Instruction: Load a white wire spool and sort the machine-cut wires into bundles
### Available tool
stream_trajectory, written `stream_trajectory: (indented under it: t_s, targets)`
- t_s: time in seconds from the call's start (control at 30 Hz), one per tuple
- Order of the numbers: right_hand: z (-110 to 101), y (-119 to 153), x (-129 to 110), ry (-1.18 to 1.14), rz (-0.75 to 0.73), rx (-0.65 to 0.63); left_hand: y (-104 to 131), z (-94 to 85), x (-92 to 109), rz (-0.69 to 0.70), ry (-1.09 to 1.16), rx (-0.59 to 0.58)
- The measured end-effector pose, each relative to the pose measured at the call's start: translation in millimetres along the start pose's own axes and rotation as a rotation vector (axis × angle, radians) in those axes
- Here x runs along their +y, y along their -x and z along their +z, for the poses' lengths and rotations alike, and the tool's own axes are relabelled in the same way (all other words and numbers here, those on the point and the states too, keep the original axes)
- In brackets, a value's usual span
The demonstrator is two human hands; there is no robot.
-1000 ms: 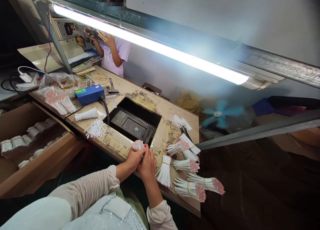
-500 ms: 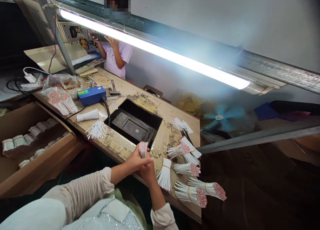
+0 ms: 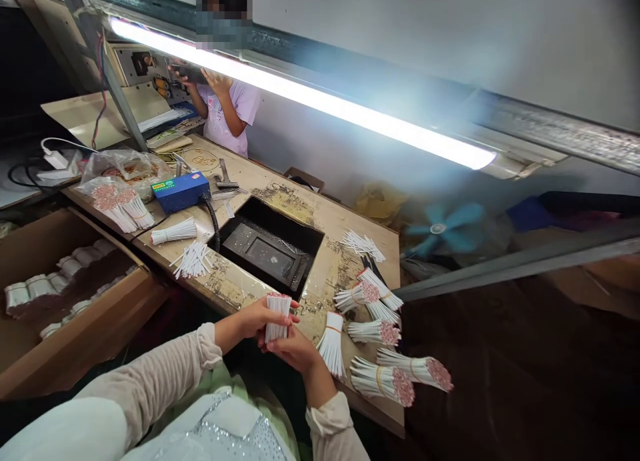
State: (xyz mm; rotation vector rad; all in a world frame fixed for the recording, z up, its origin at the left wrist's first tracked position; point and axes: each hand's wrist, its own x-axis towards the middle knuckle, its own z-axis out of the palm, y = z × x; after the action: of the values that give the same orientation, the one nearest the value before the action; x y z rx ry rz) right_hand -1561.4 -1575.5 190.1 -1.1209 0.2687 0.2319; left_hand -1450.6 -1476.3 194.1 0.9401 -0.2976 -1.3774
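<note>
Between my two hands, at the table's near edge, stands an upright bundle of white sticks [image 3: 278, 319] with reddish tips on top. My left hand [image 3: 254, 317] wraps its upper part from the left, thumb across the front. Lower down, my right hand [image 3: 296, 346] grips it from the right. Just right of my hands lies a banded white bundle [image 3: 332, 344]. Beyond it are several more bundles with pink tips, such as one [image 3: 383, 379] near the table's right corner. A loose pile of white sticks [image 3: 364, 245] lies farther back.
A black recessed tray [image 3: 270, 251] is set in the worn table [image 3: 295, 204]. To the left are a blue box [image 3: 181, 191] with a hose, more stick bundles, and a cardboard box [image 3: 100, 334] of bundles. A person stands behind; a fan [image 3: 438, 229] is at right.
The bundle in my hands has come slightly left and down and now shows its long white side. My right hand has shifted to its lower part, and the fingers of both hands have moved around it.
</note>
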Motion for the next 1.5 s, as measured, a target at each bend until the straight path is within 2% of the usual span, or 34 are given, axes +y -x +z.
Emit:
stream_trajectory:
  t_s: [0.1,0.17,0.27,0.33,0.43,0.57,0.7,0.87,1.07,1.17,1.27,1.3,1.4,1.5]
  targets:
    - [-11.7,7.6,-14.8,0.178,-0.034,0.016,-2.3,0.0,0.3,0.05,0.067,0.067]
    - [-18.2,13.8,-22.0,0.295,-0.066,0.201,-5.2,-2.2,1.5,0.112,0.068,0.129]
    - [-18.4,15.2,-18.8,0.283,-0.111,0.593,-12.1,-4.7,-0.1,0.158,-0.025,0.223]
    - [-12.5,9.0,-8.4,0.224,-0.14,0.685,-18.8,-4.3,-5.5,0.183,-0.069,0.246]
    - [-3.3,-5.0,9.1,0.179,-0.146,0.675,-29.5,-2.3,-18.0,0.267,-0.138,0.248]
    - [-3.6,-15.1,23.5,0.118,-0.185,0.653,-35.6,-2.7,-29.9,0.421,-0.373,0.252]
    - [-11.0,-13.0,31.9,0.239,-0.287,0.624,-31.9,-5.4,-29.8,0.532,-0.589,0.218]
    - [-14.3,-12.4,41.3,0.436,-0.404,0.683,-30.8,-9.6,-30.4,0.594,-0.663,0.169]
    - [-13.6,-13.0,46.6,0.455,-0.382,0.684,-32.5,-13.5,-34.8,0.603,-0.687,0.182]
    - [-11.6,-2.7,37.1,0.659,-0.354,0.733,-31.9,-13.5,-33.8,0.592,-0.681,0.178]
    - [-3.6,14.8,14.8,1.054,-0.38,0.794,-31.7,-13.6,-33.2,0.591,-0.693,0.165]
    - [0.6,20.3,6.3,1.2,-0.408,0.775,-32.0,-14.0,-33.7,0.598,-0.705,0.159]
    - [13.7,30.6,-14.0,1.548,-0.453,0.598,-34.5,-17.0,-37.3,0.59,-0.777,0.14]
    - [21.1,31.6,-21.2,1.71,-0.411,0.496,-38.2,-20.8,-41.6,0.558,-0.853,0.135]
